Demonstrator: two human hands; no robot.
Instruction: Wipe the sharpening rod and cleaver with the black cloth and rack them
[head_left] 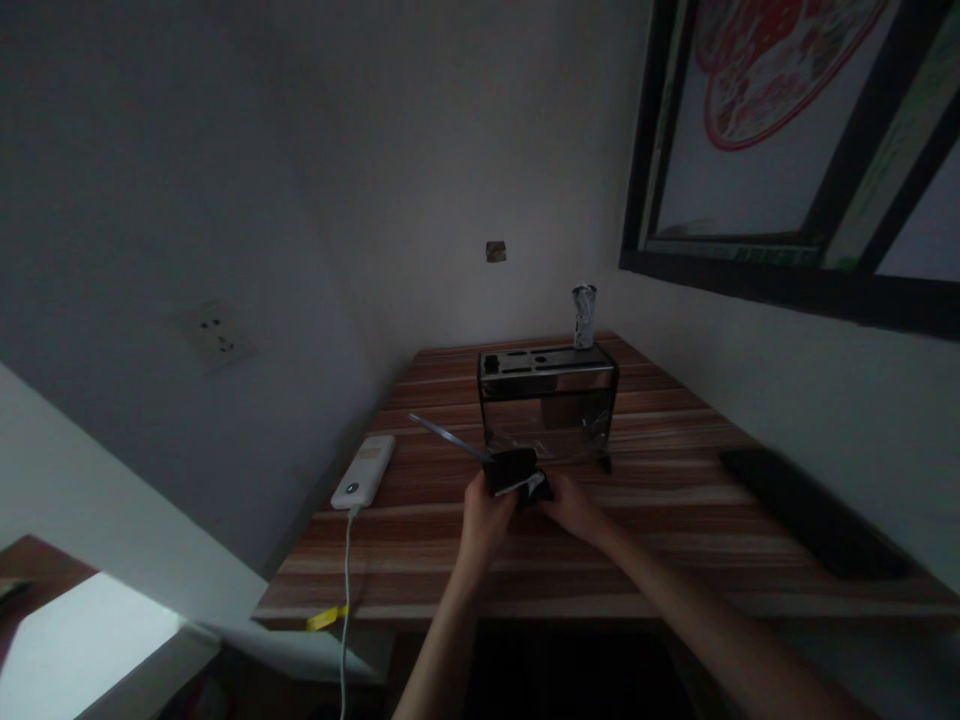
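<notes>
My left hand is closed around a dark object above the table, just in front of the rack. From it a thin, pale metal strip, like a knife blade, sticks out to the upper left. My right hand is closed at the right side of the same bundle, on a small black piece with a light edge. Dim light hides its exact kind. Behind both hands stands a slotted knife rack with a dark frame and see-through front. A crinkled silver cylinder stands upright at its right rear.
A white power bank lies at the left edge of the wood-grain table, its white cable hanging over the front. A yellow tag is at the front edge. A flat black object lies along the right wall.
</notes>
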